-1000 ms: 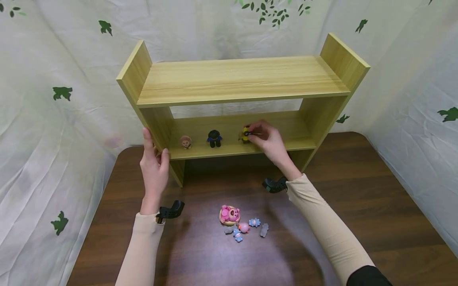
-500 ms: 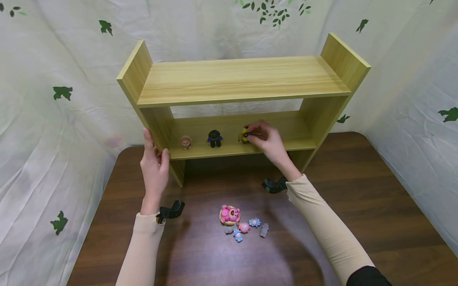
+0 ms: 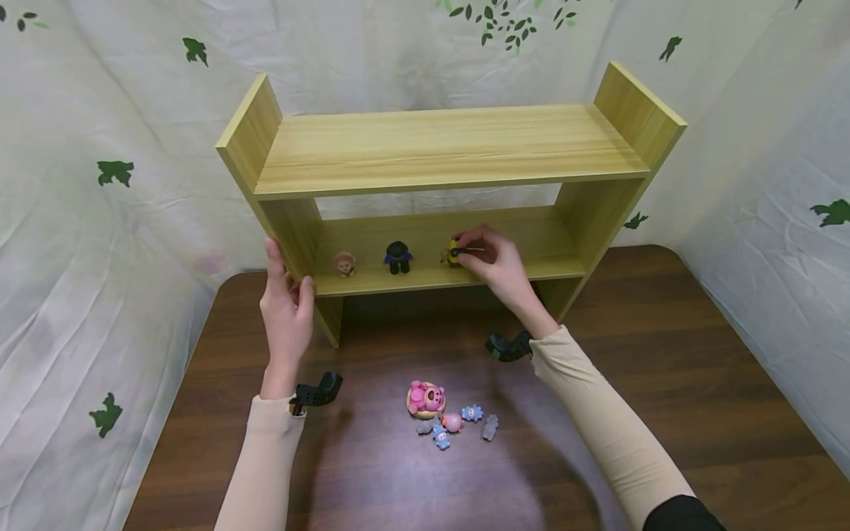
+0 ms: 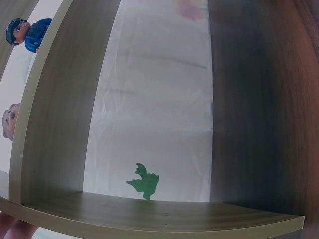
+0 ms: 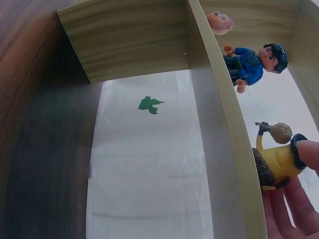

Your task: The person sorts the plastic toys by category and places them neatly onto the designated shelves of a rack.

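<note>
Yellow-shirted toy figure (image 3: 454,254): at the lower shelf (image 3: 361,236), beside the blue-jacketed figure (image 3: 398,258). Right grip (image 3: 496,262): thumb and fingers pinching it. Scarcely shifted this past second; placing appears unfinished. Left grip (image 3: 287,317): closed about the shelf unit's (image 3: 451,147) side. Counter (image 3: 637,369): pink bear (image 3: 426,398), smaller toys (image 3: 452,422).

Left sleeve (image 3: 261,461) pale cream, plain-cuffed; right sleeve (image 3: 607,420) also cream, creased along the forearm, meeting black cloth (image 3: 684,514) higher up; left wrist mount (image 3: 320,390) black, bent, dotted with small holes; right wrist mount (image 3: 510,346) black, with a greenish patch.
</note>
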The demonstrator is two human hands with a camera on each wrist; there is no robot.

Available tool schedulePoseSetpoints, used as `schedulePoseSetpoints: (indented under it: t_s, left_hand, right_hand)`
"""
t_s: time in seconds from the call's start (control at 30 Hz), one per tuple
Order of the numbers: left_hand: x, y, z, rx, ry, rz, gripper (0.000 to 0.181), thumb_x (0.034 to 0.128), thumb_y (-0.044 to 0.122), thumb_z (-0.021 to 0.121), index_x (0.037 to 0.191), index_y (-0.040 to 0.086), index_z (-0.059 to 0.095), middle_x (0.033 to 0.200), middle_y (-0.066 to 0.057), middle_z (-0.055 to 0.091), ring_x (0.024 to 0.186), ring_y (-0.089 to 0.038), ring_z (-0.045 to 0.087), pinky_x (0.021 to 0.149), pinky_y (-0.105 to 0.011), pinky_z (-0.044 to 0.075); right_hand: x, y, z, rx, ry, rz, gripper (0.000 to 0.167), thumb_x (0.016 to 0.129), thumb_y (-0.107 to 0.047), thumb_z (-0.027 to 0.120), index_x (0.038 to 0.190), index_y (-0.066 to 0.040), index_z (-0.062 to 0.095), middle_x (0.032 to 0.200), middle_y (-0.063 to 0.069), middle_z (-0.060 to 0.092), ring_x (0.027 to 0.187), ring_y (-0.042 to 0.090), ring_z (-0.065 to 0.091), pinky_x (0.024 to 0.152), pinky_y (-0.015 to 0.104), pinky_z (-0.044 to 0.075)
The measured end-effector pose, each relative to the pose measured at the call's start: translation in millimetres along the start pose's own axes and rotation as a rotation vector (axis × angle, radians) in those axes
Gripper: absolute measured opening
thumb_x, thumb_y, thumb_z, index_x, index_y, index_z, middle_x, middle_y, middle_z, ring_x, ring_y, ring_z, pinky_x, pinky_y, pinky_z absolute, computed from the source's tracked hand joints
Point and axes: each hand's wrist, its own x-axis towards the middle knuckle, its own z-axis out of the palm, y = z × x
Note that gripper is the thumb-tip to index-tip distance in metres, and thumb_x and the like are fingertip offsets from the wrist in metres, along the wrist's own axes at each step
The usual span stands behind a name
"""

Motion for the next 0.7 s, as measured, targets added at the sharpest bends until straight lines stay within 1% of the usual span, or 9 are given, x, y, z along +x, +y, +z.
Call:
schedulePoseSetpoints:
  t_s: [0.17,0.4,0.57,0.7]
  left_hand:
    - [-0.2,-0.2,-0.2,0.004,0.0,0.001,0.082,0.0945,-0.002,0.047,0.15,0.05,0.015,0.122,-0.025,0.052,0.071,-0.028,0.049,0.056,-0.016,0.031]
    - [0.0,-0.8,-0.5,0.003,0.002,0.004,0.082,0.0944,-0.002,0.047,0.15,0.05,0.015,0.123,-0.024,0.052,0.072,-0.029,0.05,0.056,-0.017,0.031]
    - [-0.2,-0.6,-0.5,0.003,0.002,0.002,0.082,0.0946,-0.001,0.047,0.15,0.05,0.015,0.122,-0.025,0.052,0.072,-0.029,0.05,0.056,-0.017,0.031]
    - [-0.2,-0.7,-0.3,0.003,0.003,0.004,0.081,0.0946,-0.001,0.047,0.15,0.049,0.015,0.121,-0.025,0.053,0.072,-0.029,0.05,0.056,-0.017,0.031]
  right_hand:
    - [-0.6,1.2,-1.3,0.014,0.003,0.0,0.014,0.087,0.013,0.057,0.1,0.017,0.055,0.12,0.031,0.055,0.108,0.038,0.055,0.09,0.036,0.047]
    - [2.4,24.5,-9.6,0.073,0.032,-0.043,0.015,0.087,0.012,0.059,0.102,0.016,0.057,0.12,0.029,0.057,0.11,0.033,0.055,0.095,0.043,0.043]
    - [-1.7,24.8,-13.4,0.109,0.069,-0.071,0.017,0.088,0.009,0.061,0.103,0.016,0.057,0.118,0.027,0.058,0.111,0.031,0.056,0.096,0.041,0.043]
    - [-7.2,21.2,-15.7,0.125,0.099,-0.093,0.019,0.087,0.008,0.062,0.103,0.016,0.057,0.116,0.023,0.06,0.11,0.035,0.055,0.095,0.041,0.044]
